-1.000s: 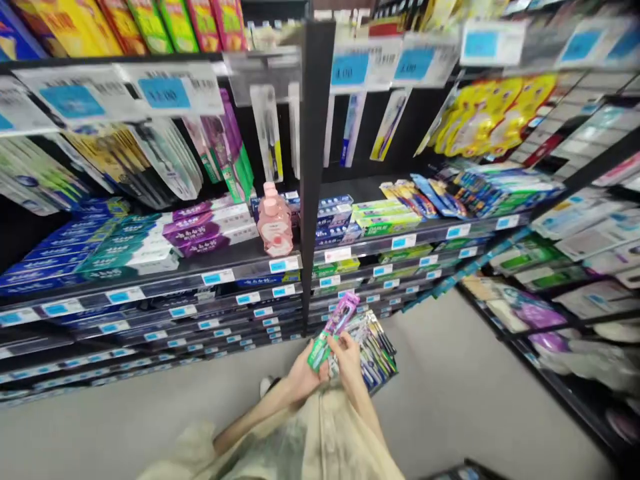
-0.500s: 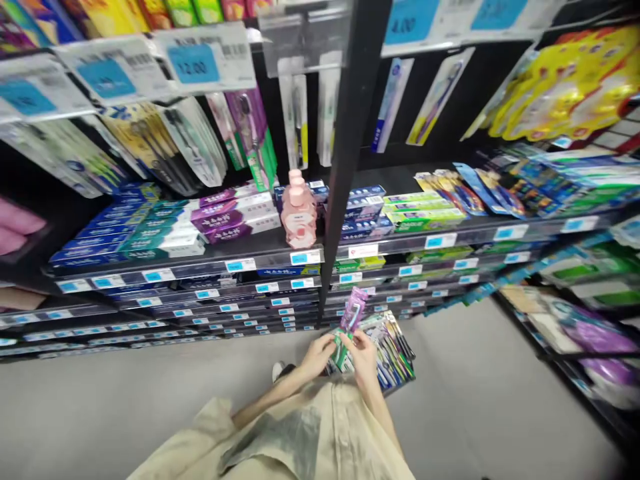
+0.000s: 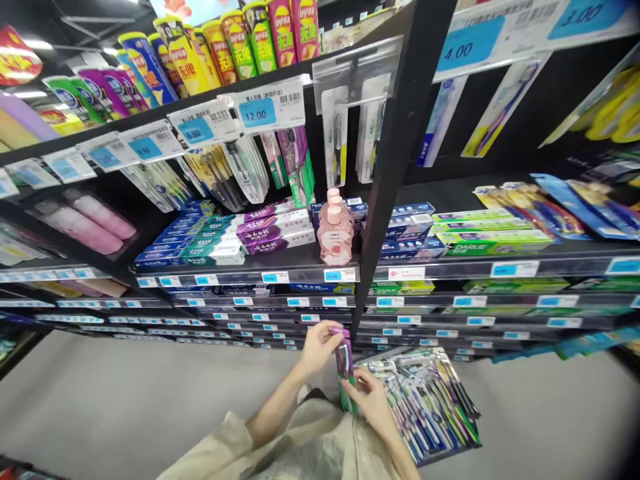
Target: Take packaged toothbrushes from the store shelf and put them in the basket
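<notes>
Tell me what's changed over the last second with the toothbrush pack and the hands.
The purple-and-green toothbrush pack has swung from leaning right to standing nearly upright. The left hand has moved up to grip its top end, while the right hand now holds its lower end. The view has also tilted up along the shelves. Both hands keep hold of the pack, and the tray of toothbrush packs stays beside them.

price tag (image 3: pixel 257 112): "12.00" | price tag (image 3: pixel 467 44): "4.00" | price tag (image 3: pixel 580 12): "3.00" | green box (image 3: pixel 493 248): "DARLIE"
</notes>
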The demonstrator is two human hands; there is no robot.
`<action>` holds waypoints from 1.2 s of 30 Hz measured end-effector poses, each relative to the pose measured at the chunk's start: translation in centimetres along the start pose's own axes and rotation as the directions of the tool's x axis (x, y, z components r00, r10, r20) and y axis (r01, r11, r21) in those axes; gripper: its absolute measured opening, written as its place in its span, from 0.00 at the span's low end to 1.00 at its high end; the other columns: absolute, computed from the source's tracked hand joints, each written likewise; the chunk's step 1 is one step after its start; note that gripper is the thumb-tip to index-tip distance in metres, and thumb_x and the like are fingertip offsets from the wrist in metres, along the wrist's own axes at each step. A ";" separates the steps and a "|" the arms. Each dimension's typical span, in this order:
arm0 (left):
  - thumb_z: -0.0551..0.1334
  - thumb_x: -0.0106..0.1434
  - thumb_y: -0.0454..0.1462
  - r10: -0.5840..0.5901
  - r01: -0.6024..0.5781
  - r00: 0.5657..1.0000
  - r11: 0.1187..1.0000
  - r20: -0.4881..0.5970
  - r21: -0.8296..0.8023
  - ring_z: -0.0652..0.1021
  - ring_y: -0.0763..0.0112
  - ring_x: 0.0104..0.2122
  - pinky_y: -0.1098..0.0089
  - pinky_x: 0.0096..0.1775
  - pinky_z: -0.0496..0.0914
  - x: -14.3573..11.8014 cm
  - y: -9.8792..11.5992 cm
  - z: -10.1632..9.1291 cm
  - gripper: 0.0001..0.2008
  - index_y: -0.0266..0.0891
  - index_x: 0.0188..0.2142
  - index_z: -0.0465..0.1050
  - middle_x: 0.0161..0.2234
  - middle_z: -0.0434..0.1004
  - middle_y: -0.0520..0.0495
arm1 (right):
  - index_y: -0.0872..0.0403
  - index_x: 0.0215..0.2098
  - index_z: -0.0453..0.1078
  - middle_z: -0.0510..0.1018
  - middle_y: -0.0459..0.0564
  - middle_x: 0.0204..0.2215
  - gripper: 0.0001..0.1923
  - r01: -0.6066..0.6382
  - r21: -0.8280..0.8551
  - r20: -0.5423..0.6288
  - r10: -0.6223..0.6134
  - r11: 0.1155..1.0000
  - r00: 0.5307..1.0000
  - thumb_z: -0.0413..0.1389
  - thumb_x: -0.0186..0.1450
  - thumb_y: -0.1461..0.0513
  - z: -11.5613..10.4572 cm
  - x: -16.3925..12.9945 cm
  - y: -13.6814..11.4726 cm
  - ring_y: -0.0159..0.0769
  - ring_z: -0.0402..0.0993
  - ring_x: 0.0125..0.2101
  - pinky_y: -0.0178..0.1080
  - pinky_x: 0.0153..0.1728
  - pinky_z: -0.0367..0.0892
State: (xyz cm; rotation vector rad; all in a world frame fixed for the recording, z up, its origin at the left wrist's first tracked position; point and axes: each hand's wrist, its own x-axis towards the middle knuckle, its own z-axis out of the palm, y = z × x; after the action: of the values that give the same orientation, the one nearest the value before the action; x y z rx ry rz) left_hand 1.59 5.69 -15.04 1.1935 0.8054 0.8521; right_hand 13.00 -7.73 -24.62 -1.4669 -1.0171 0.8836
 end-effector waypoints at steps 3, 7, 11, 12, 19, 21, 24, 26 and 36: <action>0.77 0.55 0.50 0.072 -0.075 0.988 0.997 -0.138 -0.016 0.83 0.64 0.38 0.67 0.43 0.77 0.5 0.8 -1.4 0.22 0.37 0.40 0.81 0.37 0.86 0.41 | 0.53 0.32 0.79 0.77 0.49 0.28 0.24 -0.010 -0.032 0.053 0.012 0.999 0.999 0.61 0.64 0.41 -0.4 -0.3 0.3 0.38 0.73 0.28 0.36 0.28 0.68; 0.78 0.53 0.49 0.066 -0.077 0.980 0.996 -0.187 -0.049 0.83 0.66 0.37 0.70 0.40 0.77 0.6 2.4 -2.5 0.22 0.37 0.40 0.81 0.37 0.86 0.43 | 0.52 0.32 0.80 0.80 0.51 0.30 0.22 0.005 -0.064 0.060 -0.001 0.998 0.998 0.59 0.66 0.43 -0.8 -0.8 1.0 0.40 0.76 0.31 0.35 0.30 0.70; 0.79 0.53 0.48 -0.037 0.017 0.989 0.991 -0.145 -0.135 0.83 0.68 0.35 0.69 0.37 0.79 -0.4 3.9 -2.2 0.21 0.39 0.41 0.81 0.37 0.85 0.45 | 0.51 0.33 0.81 0.82 0.52 0.33 0.20 0.035 -0.058 -0.037 -0.037 0.998 0.999 0.61 0.66 0.44 -1.4 -1.0 1.1 0.42 0.78 0.34 0.35 0.31 0.72; 0.79 0.53 0.47 -0.041 0.019 0.990 0.987 -0.136 -0.158 0.82 0.68 0.35 0.68 0.36 0.79 -0.8 4.2 -2.0 0.21 0.39 0.41 0.81 0.37 0.84 0.46 | 0.50 0.33 0.81 0.82 0.52 0.34 0.20 0.038 -0.050 -0.059 -0.041 0.998 0.997 0.61 0.65 0.44 -1.6 -1.0 0.9 0.42 0.78 0.34 0.34 0.30 0.72; 0.81 0.48 0.42 0.203 -0.239 0.958 0.956 -0.205 -0.169 0.80 0.74 0.28 0.77 0.27 0.75 -0.1 12.3 -2.4 0.18 0.42 0.36 0.80 0.31 0.80 0.52 | 0.50 0.35 0.81 0.83 0.53 0.36 0.22 0.007 0.089 -0.043 -0.003 0.996 0.999 0.61 0.65 0.42 -2.5 -1.1 -0.1 0.42 0.80 0.34 0.35 0.33 0.76; 0.82 0.46 0.40 0.308 -0.353 0.920 0.920 -0.243 -0.170 0.78 0.78 0.26 0.80 0.27 0.74 1.8 16.9 -3.1 0.21 0.45 0.38 0.80 0.30 0.79 0.55 | 0.51 0.35 0.81 0.84 0.52 0.34 0.22 -0.018 0.069 -0.041 0.021 0.997 0.999 0.60 0.65 0.42 -2.7 -1.2 0.3 0.41 0.80 0.33 0.36 0.33 0.75; 0.82 0.46 0.40 0.437 -0.469 0.870 0.876 -0.227 -0.110 0.78 0.77 0.26 0.79 0.27 0.74 5.6 23.8 -4.0 0.23 0.46 0.41 0.80 0.32 0.80 0.55 | 0.51 0.36 0.80 0.84 0.52 0.31 0.24 -0.057 0.032 -0.065 0.059 0.998 0.996 0.59 0.64 0.41 -3.2 -1.5 1.5 0.41 0.79 0.31 0.37 0.32 0.74; 0.80 0.49 0.41 0.537 -0.556 0.817 0.830 -0.209 -0.039 0.80 0.75 0.29 0.77 0.31 0.75 8.4 27.8 -4.0 0.21 0.45 0.41 0.79 0.36 0.82 0.54 | 0.52 0.37 0.80 0.84 0.52 0.32 0.25 -0.080 0.030 -0.073 0.082 0.996 0.994 0.59 0.63 0.40 -3.5 -1.7 2.2 0.42 0.80 0.31 0.38 0.32 0.74; 0.72 0.61 0.48 0.746 -0.737 0.629 0.661 -0.218 0.137 0.81 0.63 0.51 0.65 0.52 0.78 17.0 35.3 -1.8 0.14 0.42 0.38 0.78 0.48 0.83 0.48 | 0.53 0.39 0.79 0.86 0.58 0.34 0.34 -0.164 0.163 -0.168 0.191 0.973 0.967 0.59 0.57 0.33 -5.2 -1.7 3.5 0.49 0.84 0.33 0.45 0.37 0.80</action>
State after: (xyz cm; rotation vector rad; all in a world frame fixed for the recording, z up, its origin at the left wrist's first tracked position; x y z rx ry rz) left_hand 3.28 26.95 17.89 1.4912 0.5010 1.7212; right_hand 17.63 -11.30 -27.46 -1.4981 -0.6772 0.9127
